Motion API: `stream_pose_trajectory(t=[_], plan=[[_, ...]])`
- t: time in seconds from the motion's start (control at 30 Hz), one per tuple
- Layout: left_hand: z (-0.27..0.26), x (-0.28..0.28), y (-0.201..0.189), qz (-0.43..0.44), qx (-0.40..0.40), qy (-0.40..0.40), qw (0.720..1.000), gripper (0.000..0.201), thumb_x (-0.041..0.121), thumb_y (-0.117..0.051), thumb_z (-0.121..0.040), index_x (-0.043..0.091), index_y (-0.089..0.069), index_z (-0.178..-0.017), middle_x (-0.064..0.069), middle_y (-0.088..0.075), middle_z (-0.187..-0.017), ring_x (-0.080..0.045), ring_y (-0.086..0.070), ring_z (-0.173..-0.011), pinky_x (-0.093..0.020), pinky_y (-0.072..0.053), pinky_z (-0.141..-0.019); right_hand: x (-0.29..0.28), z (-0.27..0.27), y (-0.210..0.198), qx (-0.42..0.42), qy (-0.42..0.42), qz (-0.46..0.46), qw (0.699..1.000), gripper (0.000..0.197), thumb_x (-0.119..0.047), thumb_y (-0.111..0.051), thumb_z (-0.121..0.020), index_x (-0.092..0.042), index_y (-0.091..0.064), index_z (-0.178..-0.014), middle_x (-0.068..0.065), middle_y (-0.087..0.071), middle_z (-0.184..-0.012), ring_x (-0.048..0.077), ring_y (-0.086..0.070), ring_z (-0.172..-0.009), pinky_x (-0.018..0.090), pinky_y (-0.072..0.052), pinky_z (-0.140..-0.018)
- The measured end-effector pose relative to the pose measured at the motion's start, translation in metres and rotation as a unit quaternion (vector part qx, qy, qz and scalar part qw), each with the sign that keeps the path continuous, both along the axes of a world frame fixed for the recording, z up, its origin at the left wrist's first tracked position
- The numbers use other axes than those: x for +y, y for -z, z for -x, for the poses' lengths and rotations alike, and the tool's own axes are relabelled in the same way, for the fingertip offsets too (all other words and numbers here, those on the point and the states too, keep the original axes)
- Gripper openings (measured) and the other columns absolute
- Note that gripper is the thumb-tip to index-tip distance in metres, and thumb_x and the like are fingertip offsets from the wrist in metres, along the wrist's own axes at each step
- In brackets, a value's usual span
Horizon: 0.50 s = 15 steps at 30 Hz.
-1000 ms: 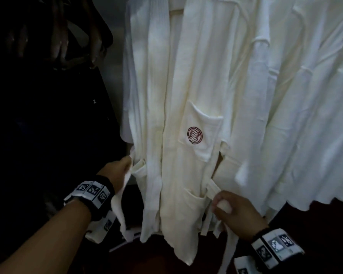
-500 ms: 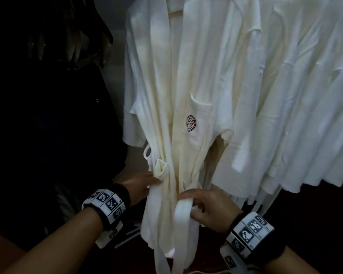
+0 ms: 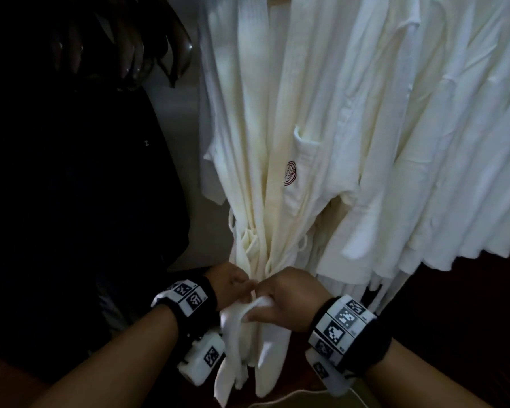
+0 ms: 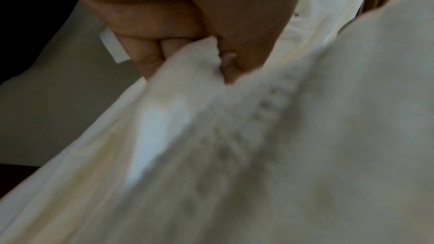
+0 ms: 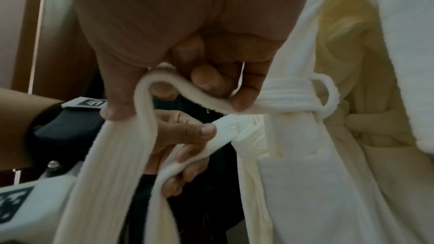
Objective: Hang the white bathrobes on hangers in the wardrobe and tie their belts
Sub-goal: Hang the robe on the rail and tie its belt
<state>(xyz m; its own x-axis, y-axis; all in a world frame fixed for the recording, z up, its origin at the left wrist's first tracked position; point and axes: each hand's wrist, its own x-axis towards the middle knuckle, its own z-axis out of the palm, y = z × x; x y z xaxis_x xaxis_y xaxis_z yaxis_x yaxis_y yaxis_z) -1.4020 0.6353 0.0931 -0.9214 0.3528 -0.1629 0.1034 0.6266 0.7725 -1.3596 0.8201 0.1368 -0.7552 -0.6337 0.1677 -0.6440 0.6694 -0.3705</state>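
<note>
A white bathrobe (image 3: 277, 136) with a red chest emblem (image 3: 290, 173) hangs in the wardrobe, drawn in at the waist. My two hands meet in front of it at waist height. My left hand (image 3: 233, 285) pinches one end of the white belt (image 5: 211, 144) between thumb and fingers; the same hand (image 5: 187, 142) shows in the right wrist view. My right hand (image 3: 280, 298) grips the other belt end (image 5: 145, 118), which bends over its thumb and hangs down. That end runs from a belt loop (image 5: 328, 94) at the robe's side. In the left wrist view the left fingers (image 4: 169, 47) clutch blurred white cloth.
More white bathrobes (image 3: 424, 142) hang close together on the right. Dark hangers (image 3: 147, 54) and dark garments fill the left side. A pale wardrobe wall (image 3: 183, 119) shows behind. The floor below is dark.
Both hands have come together at the robe's front with the belt ends, pulling the waist in tight. The view has moved closer to the robe.
</note>
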Motion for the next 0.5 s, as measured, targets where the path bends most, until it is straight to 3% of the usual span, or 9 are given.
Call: stream_pose_trajectory(t=[0.1, 0.2, 0.27, 0.33, 0.37, 0.43, 0.5], plan=[[-0.002, -0.010, 0.010, -0.070, 0.003, -0.002, 0.998, 0.039, 0.045, -0.057, -0.088, 0.040, -0.064, -0.050, 0.017, -0.059, -0.052, 0.004, -0.054, -0.055, -0.016, -0.041, -0.059, -0.007, 0.005, 0.006, 0.009, 0.012, -0.037, 0.999, 0.051, -0.074, -0.055, -0.075, -0.026, -0.069, -0.084, 0.000, -0.067, -0.076, 0.016, -0.061, -0.073, 0.024, -0.035, -0.057], [0.005, -0.015, 0.011, -0.159, -0.068, -0.022, 0.985, 0.019, 0.020, -0.057, -0.087, 0.026, -0.075, -0.084, 0.001, -0.072, -0.083, -0.019, -0.066, -0.082, -0.031, -0.053, -0.072, -0.012, 0.006, 0.012, -0.008, 0.006, -0.076, 0.997, 0.059, -0.078, -0.048, -0.073, -0.022, -0.066, -0.073, -0.004, -0.063, -0.076, 0.013, -0.058, -0.073, 0.033, -0.046, -0.066], [0.008, -0.016, 0.006, -0.180, -0.084, 0.001, 0.980, 0.023, 0.016, -0.056, -0.079, 0.015, -0.070, -0.097, -0.006, -0.072, -0.093, -0.022, -0.067, -0.088, -0.033, -0.054, -0.074, -0.013, 0.004, 0.014, -0.029, 0.000, -0.080, 0.996, 0.054, -0.077, -0.049, -0.073, -0.024, -0.059, -0.068, -0.007, -0.059, -0.076, 0.012, -0.055, -0.073, 0.034, -0.047, -0.067], [0.015, -0.019, 0.005, -0.075, -0.024, 0.042, 0.996, 0.030, 0.010, -0.052, -0.087, 0.013, -0.062, -0.115, -0.009, -0.066, -0.110, -0.025, -0.062, -0.102, -0.036, -0.049, -0.086, -0.015, 0.003, 0.015, -0.041, -0.009, -0.083, 0.996, 0.048, -0.076, -0.047, -0.074, -0.029, -0.050, -0.064, -0.010, -0.051, -0.073, 0.011, -0.051, -0.072, 0.035, -0.045, -0.065], [0.020, -0.019, 0.006, 0.041, 0.011, 0.085, 0.996, 0.037, 0.008, -0.048, -0.091, 0.012, -0.055, -0.127, -0.010, -0.061, -0.122, -0.027, -0.058, -0.112, -0.037, -0.046, -0.094, -0.016, 0.002, 0.016, -0.041, -0.016, -0.077, 0.996, 0.045, -0.075, -0.048, -0.075, -0.031, -0.049, -0.064, -0.011, -0.047, -0.072, 0.011, -0.049, -0.071, 0.035, -0.044, -0.064], [0.025, -0.016, 0.000, 0.254, 0.052, 0.111, 0.959, 0.052, 0.003, -0.049, -0.091, 0.015, -0.040, -0.141, -0.010, -0.054, -0.133, -0.026, -0.053, -0.120, -0.034, -0.043, -0.100, -0.018, 0.001, 0.017, -0.041, -0.028, -0.053, 0.997, 0.040, -0.068, -0.058, -0.078, -0.031, -0.050, -0.065, -0.013, -0.039, -0.071, 0.008, -0.043, -0.071, 0.031, -0.038, -0.062], [0.029, -0.015, -0.004, 0.299, 0.079, 0.138, 0.941, 0.051, 0.006, -0.050, -0.093, 0.016, -0.038, -0.142, -0.010, -0.054, -0.133, -0.026, -0.054, -0.118, -0.035, -0.044, -0.099, -0.021, 0.001, 0.017, -0.048, -0.030, -0.023, 0.998, 0.036, -0.061, -0.065, -0.079, -0.026, -0.061, -0.072, -0.015, -0.037, -0.074, 0.004, -0.039, -0.075, 0.026, -0.033, -0.062]])
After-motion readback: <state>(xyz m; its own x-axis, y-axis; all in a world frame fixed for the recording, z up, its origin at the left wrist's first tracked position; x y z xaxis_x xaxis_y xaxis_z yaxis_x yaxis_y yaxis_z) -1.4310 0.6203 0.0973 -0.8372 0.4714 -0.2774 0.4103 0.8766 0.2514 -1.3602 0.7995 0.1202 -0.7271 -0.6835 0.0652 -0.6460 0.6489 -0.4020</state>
